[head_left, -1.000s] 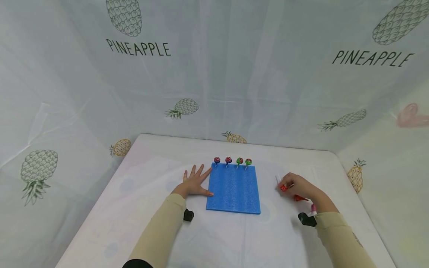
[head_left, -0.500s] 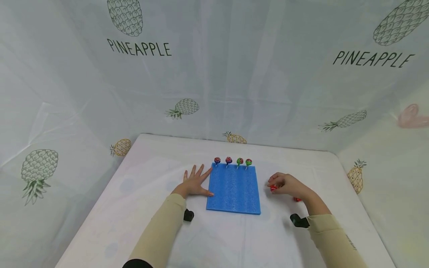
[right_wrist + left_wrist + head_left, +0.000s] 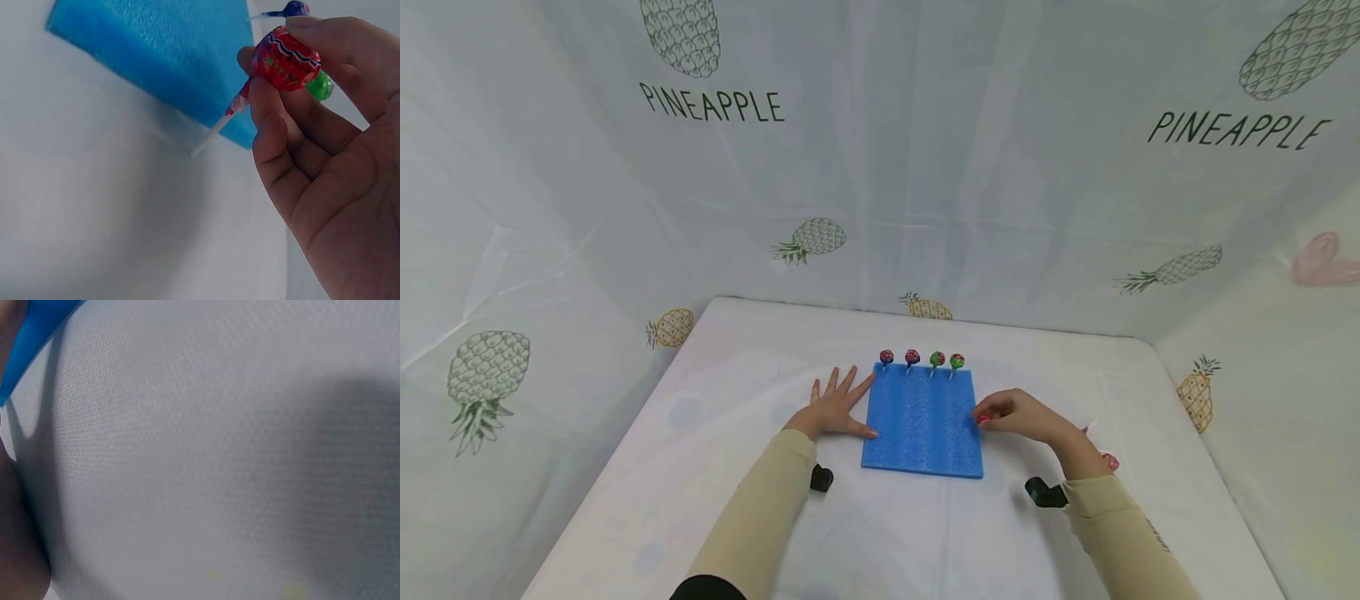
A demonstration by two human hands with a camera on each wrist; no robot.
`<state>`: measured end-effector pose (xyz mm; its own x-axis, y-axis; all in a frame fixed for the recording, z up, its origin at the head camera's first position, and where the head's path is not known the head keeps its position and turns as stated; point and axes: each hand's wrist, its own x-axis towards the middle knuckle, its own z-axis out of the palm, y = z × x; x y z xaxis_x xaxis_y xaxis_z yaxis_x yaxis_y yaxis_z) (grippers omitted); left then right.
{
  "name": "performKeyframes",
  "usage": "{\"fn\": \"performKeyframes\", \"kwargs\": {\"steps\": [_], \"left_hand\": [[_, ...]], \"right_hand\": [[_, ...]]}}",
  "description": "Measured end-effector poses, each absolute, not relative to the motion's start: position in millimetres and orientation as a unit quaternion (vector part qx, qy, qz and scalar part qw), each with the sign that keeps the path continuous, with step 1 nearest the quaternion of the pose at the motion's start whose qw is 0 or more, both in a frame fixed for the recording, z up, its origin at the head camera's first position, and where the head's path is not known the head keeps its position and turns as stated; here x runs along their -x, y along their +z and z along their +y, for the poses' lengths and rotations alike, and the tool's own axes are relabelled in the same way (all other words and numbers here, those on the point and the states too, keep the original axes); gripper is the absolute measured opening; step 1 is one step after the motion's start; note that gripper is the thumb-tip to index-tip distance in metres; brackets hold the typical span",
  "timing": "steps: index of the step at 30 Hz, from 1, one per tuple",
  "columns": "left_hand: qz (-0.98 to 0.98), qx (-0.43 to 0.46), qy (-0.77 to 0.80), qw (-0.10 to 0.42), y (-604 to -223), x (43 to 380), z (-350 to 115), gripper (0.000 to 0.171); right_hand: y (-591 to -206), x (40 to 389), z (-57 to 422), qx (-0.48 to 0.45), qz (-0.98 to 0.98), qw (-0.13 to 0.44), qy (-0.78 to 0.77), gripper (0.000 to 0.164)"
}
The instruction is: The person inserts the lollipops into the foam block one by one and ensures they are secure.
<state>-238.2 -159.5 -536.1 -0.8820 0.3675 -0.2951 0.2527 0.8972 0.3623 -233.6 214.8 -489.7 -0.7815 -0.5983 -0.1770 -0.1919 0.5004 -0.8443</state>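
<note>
My right hand [image 3: 1018, 415] pinches a red-wrapped lollipop [image 3: 287, 61] by its candy head, at the right edge of a blue foam board [image 3: 922, 425]. In the right wrist view the lollipop's white stick points down and to the left, past the foam's edge. My left hand [image 3: 835, 414] lies with spread fingers at the board's left edge, thumb and fingertips touching it. Along the board's far edge stands a row of several lollipops, purple ones [image 3: 912, 357] on the left and green ones [image 3: 957, 361] on the right.
Partly behind the right wrist, a pink-red lollipop [image 3: 1109, 461] lies on the white-covered table [image 3: 760, 333]. A curtain [image 3: 1000, 167] printed with pineapples hangs behind the table and along its sides.
My right hand has moved left from the loose lollipops to the board's right edge, carrying the red lollipop. The left hand has stayed in place.
</note>
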Motion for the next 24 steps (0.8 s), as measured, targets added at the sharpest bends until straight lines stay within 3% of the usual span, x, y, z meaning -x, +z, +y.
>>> {"fn": "performKeyframes", "kwargs": {"steps": [15, 24], "left_hand": [[0.956, -0.151, 0.150, 0.203, -543, 244, -160, 0.116], [0.954, -0.159, 0.161, 0.196, -535, 240, -159, 0.116]], "right_hand": [[-479, 243, 178, 0.257, 0.819, 0.240, -0.453, 0.026], [-477, 247, 151, 0.255, 0.805, 0.203, -0.497, 0.026]]}}
